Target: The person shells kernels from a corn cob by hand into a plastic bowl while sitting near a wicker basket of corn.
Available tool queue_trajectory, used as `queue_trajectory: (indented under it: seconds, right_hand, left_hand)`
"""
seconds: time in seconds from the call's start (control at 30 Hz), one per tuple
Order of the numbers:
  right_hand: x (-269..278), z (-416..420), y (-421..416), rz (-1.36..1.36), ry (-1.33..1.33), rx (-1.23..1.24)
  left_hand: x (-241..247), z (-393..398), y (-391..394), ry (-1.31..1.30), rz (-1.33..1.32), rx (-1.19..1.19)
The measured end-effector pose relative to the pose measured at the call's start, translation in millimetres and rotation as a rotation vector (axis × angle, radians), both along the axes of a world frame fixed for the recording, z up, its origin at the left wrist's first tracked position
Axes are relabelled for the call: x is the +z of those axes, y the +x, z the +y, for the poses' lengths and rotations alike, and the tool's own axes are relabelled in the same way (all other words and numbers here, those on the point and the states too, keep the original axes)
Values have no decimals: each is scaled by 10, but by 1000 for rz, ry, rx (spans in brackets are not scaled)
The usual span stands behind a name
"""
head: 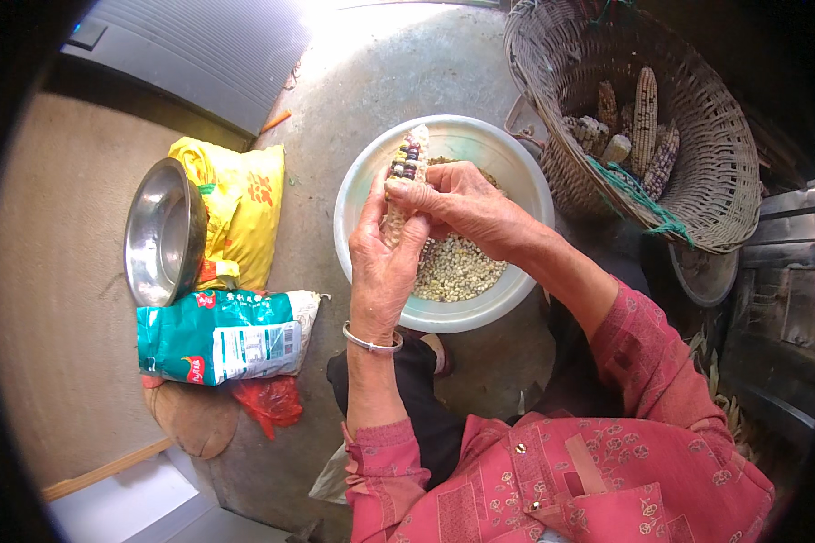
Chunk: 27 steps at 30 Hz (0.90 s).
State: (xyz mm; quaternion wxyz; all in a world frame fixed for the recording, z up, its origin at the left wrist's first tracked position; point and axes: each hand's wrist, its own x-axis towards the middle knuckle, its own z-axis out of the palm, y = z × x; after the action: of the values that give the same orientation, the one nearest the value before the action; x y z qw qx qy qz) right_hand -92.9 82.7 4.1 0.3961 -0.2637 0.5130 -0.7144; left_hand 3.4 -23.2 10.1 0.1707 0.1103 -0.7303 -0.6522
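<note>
A partly shelled corn cob (407, 159) stands tilted in my left hand (385, 265), whose fingers wrap its lower part. Dark purple, red and yellow kernels are left near its upper end, while the lower part shows bare pith. My right hand (468, 203) grips the cob from the other side, its thumb pressed against the kernels. Both hands are over a pale plastic basin (445, 322). Loose, mostly cream-coloured corn kernels (462, 271) lie in the basin, partly hidden by my hands and forearms.
At the upper right, a wicker basket (713, 163) holds several corn cobs (644, 125). To the left, a steel bowl (159, 234) leans against a yellow bag (258, 217). Below them lie a green packaged sack (176, 339) and a red plastic bag (268, 400).
</note>
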Motion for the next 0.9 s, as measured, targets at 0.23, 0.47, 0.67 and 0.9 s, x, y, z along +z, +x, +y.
queue_trajectory:
  seconds: [0.23,0.47,0.67,0.9]
  right_hand:
    - [-104,-33,14,340,138,-68]
    - [-339,-113,69,648,133,-54]
    - [-297,-156,145,766,-8,-223]
    - [-244,-147,149,849,-22,-220]
  left_hand:
    - [-1,40,-31,-13,-115,327]
    - [-64,37,-75,-191,-78,383]
    - [-84,16,-78,-230,-40,403]
    - [-34,-50,-59,88,-72,431]
